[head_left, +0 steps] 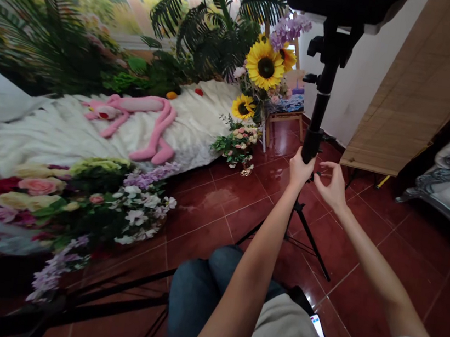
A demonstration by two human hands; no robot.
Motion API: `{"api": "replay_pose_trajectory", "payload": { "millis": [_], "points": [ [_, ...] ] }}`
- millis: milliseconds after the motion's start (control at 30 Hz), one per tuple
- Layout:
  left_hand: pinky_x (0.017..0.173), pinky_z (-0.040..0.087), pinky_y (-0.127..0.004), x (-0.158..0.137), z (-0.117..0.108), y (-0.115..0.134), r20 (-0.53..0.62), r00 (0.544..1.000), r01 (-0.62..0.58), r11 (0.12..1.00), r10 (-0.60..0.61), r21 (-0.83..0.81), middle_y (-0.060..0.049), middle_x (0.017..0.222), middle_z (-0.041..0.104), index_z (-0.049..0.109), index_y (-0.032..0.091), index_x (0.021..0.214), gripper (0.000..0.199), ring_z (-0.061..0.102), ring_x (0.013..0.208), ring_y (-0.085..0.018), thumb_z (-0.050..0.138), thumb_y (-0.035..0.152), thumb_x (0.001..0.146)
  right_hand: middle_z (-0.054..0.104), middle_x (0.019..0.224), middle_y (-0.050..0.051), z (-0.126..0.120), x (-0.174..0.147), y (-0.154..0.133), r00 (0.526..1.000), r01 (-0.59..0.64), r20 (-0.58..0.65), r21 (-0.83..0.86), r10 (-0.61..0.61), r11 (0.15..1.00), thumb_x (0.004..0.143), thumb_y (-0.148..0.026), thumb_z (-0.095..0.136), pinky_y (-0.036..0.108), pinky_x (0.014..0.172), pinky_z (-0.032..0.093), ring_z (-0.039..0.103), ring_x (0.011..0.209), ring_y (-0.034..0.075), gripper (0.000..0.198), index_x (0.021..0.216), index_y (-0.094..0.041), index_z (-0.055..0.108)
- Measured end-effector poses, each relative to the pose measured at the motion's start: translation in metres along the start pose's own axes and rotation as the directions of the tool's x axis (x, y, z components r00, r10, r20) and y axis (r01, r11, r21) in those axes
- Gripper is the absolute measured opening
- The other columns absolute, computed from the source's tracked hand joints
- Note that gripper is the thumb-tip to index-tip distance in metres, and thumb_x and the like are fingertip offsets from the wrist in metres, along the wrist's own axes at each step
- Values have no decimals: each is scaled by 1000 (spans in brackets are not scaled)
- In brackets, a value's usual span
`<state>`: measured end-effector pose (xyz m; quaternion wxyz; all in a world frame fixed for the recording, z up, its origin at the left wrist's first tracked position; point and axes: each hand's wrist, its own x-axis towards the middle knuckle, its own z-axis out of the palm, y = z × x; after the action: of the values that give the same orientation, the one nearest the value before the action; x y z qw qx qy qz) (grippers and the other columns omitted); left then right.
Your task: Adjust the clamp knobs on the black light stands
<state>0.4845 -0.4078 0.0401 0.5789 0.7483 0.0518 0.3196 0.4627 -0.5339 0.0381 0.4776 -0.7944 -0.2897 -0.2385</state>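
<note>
Your left hand [302, 168] grips the black stand [326, 82], right of the sunflowers [265, 66], its top cut off; your right hand [333, 187] curves alongside, fingers parted, any contact there hard to make out.

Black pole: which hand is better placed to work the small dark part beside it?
Probably the right hand: it is curled open close by the small dark part, while the left hand is wrapped around the black pole and seems better placed to steady it.
</note>
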Motion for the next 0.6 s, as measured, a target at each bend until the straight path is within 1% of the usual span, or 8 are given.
{"api": "replay_pose_trajectory", "payload": {
  "millis": [67, 133, 233, 300, 400, 533, 600],
  "points": [
    [78, 50, -30, 0, 0, -1, 1, 1000, 2, 1000, -2, 2, -9, 93, 72, 64, 19, 104, 28, 67, 85, -19, 64, 38, 83, 59, 121, 14, -2, -14, 0, 997, 66, 54, -117, -60, 991, 83, -27, 56, 40, 91, 54, 58, 113, 24, 29, 112, -20, 56],
    [77, 50, -29, 0, 1, -2, 4, 1000, 4, 1000, -4, -7, -9, 92, 72, 64, 18, 105, 30, 67, 83, -19, 64, 40, 84, 61, 121, 13, -2, -21, 0, 989, 123, 107, -204, -102, 971, 84, -25, 55, 43, 97, 51, 57, 116, 26, 30, 114, -20, 58],
    [77, 50, -29, -1, 1, -2, 6, 1000, 8, 1000, -8, -8, -9, 91, 71, 64, 18, 104, 30, 67, 82, -18, 64, 41, 84, 65, 120, 12, -1, -23, 2, 984, 150, 140, -280, -114, 948, 84, -23, 54, 44, 98, 50, 58, 115, 26, 33, 117, -21, 59],
    [77, 50, -29, -1, 0, -2, 7, 1000, 10, 1000, -10, -1, -9, 91, 71, 64, 18, 103, 29, 67, 83, -18, 64, 40, 84, 66, 118, 12, 1, -24, 4, 988, 130, 117, -296, -99, 946, 86, -23, 53, 42, 95, 52, 60, 112, 26, 33, 118, -21, 60],
    [77, 50, -29, 0, 0, 0, 5, 1000, 12, 1000, -12, 7, -9, 92, 71, 64, 18, 103, 28, 67, 84, -19, 65, 38, 83, 67, 113, 12, 2, -26, 7, 996, 87, 46, -275, -77, 958, 89, -26, 50, 38, 88, 54, 64, 103, 24, 30, 117, -19, 61],
    [76, 50, -30, 0, 0, -1, 0, 1000, 2, 1000, -2, 10, -9, 91, 71, 64, 18, 101, 27, 66, 83, -19, 66, 36, 82, 68, 108, 12, 4, -28, 10, 1000, 22, -3, -236, -24, 972, 90, -34, 54, 36, 81, 54, 65, 90, 22, 30, 115, -18, 62],
    [76, 50, -30, 1, 1, -2, -5, 1000, 0, 1000, 0, 13, -9, 91, 71, 64, 18, 100, 26, 66, 82, -19, 66, 35, 82, 69, 103, 12, 4, -27, 9, 1000, -12, -21, -227, 7, 974, 90, -40, 55, 36, 80, 54, 65, 86, 21, 31, 110, -18, 63]
  ]
}}
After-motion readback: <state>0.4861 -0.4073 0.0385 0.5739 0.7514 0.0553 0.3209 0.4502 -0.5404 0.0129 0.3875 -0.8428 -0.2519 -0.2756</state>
